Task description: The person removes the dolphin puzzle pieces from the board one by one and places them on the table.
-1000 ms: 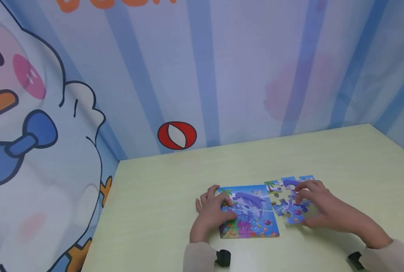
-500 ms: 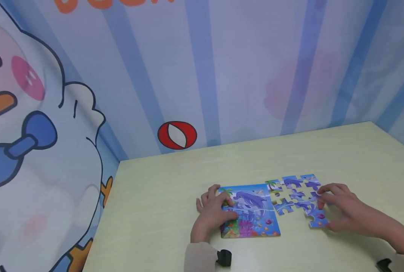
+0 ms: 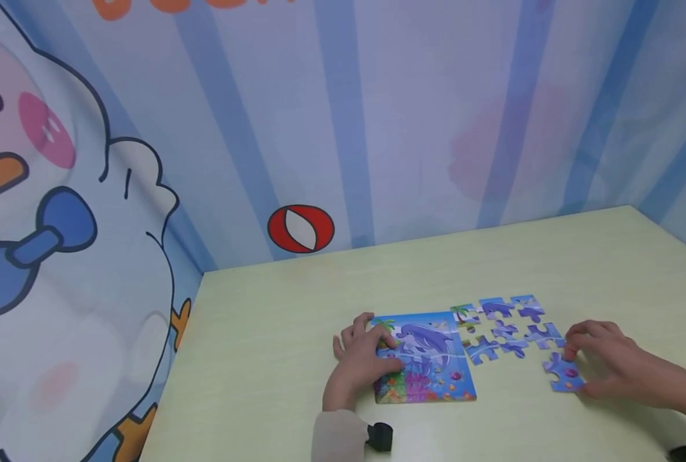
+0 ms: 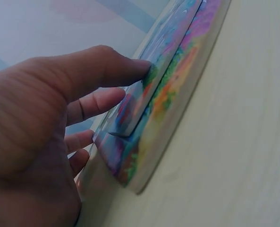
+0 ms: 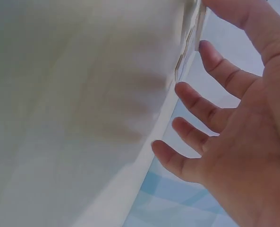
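My left hand (image 3: 362, 367) rests on the left part of a dolphin picture board (image 3: 429, 359) lying flat on the table. In the left wrist view its thumb (image 4: 125, 67) touches the board's coloured face, and other fingers are at the edge. To the right, my right hand (image 3: 622, 362) pinches a blue jigsaw piece (image 3: 563, 374) with a pink fish on it, thumb and index finger at its right side. Several loose dolphin jigsaw pieces (image 3: 495, 309) lie between the board and that hand. In the right wrist view the piece is mostly hidden.
The pale table (image 3: 273, 359) extends around the pieces on every side. Behind it stands a wall covering (image 3: 343, 128) with blue stripes. At the left is a large cartoon figure (image 3: 88, 289) printed on the covering.
My right hand has moved right with the fish jigsaw piece, drawing it away from the other pieces, which have spread apart. My left hand has stayed on the picture board.
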Tool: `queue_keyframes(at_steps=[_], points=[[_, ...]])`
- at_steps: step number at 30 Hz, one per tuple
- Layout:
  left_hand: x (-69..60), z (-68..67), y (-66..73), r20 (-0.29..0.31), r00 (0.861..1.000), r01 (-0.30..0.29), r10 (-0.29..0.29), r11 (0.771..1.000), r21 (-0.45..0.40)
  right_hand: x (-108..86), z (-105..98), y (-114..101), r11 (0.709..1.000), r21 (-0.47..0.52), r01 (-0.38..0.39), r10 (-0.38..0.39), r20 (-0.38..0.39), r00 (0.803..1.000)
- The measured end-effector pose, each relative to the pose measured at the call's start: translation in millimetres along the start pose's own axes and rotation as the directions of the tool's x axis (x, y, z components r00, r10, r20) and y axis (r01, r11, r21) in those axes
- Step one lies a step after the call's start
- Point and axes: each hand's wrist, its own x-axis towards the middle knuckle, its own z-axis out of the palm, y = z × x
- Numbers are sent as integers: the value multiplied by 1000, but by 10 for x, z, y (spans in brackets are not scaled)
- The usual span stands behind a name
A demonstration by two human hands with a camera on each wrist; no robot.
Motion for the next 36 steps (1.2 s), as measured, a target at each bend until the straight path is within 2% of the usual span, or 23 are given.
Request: queue_keyframes(at_steps=[7,11,16,19,21,26,30,36], points=[[-13,2,-6,6,1000,0,0,1000,-2,-64,-34,66,1000,17,-9,9,20,1000],[-12,-3,-13,6,1000,-3,3,1000,-1,-59,-63,95,1000,-6,-26,26,36,999],[-1,-10,-13,9,1000,-13,13,1000,-11,-64,-77,140,997,-78,22,-22,4,1000],[3,-10,-11,9,1000,-15,15,1000,-9,-50,-90,148,996,-88,30,-29,5,1000],[4,-9,-12,8,1000,-12,12,1000,-4,-18,-103,129,996,-86,-7,10,34,999],[3,-9,-8,5,1000,-6,6,1000,-2,59,-122,27,999,-45,-19,21,53,998],[-3,-10,-3,4,1000,-2,2,1000,-12,135,-126,-88,1000,-25,-16,17,69,997],[-9,-8,-14,-4,1000,1,-1,1000,-21,264,-126,-244,999,-9,44,-44,57,997]])
